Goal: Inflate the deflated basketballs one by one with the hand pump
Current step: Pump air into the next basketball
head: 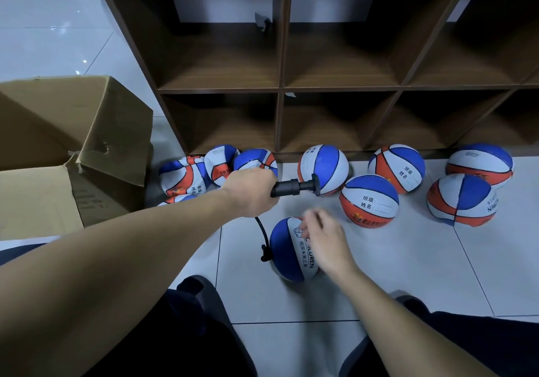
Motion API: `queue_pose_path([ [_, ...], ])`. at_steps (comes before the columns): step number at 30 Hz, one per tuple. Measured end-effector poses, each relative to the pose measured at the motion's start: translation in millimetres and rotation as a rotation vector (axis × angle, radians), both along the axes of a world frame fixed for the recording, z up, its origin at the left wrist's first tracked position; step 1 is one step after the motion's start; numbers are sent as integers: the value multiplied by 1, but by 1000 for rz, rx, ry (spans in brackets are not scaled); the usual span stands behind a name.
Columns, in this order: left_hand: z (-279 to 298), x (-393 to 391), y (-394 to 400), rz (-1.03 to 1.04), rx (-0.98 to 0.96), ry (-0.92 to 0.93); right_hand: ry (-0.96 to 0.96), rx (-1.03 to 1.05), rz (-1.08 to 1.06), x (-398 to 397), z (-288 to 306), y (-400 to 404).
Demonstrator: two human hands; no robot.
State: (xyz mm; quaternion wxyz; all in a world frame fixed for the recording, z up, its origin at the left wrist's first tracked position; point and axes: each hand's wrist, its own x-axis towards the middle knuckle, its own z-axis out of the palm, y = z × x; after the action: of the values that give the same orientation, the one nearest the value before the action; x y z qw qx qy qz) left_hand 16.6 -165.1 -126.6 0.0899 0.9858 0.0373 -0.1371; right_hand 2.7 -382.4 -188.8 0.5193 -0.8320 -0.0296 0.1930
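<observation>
I see a dark wooden cubby shelf (280, 87) across the back and an open cardboard box (73, 154) to the left on glossy white tile floor (408, 274). Crumpled flat balls (183, 176) lie by the box; round ones (369, 200) sit to the right. My left hand (250, 191) grips the black pump (294, 188), whose hose (264, 238) reaches the blue-and-white basketball (287, 249) between my knees. My right hand (323, 241) rests on it, fingers blurred; I can't tell their spread.
</observation>
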Motion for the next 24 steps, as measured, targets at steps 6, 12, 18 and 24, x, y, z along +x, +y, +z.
queue_pose_path([
  [6, -13, 0, 13, 24, 15, -3, -309, -379, 450, -8, -52, -13],
  [12, -47, -9, 17, 254, -36, -6, -452, -714, 699, 6, -64, -5],
  [18, -103, -24, -9, 395, -211, 41, -463, -763, 582, 37, -70, -7],
  [24, -128, -15, -16, 694, -625, 72, -387, -679, 520, 41, -85, 5],
])
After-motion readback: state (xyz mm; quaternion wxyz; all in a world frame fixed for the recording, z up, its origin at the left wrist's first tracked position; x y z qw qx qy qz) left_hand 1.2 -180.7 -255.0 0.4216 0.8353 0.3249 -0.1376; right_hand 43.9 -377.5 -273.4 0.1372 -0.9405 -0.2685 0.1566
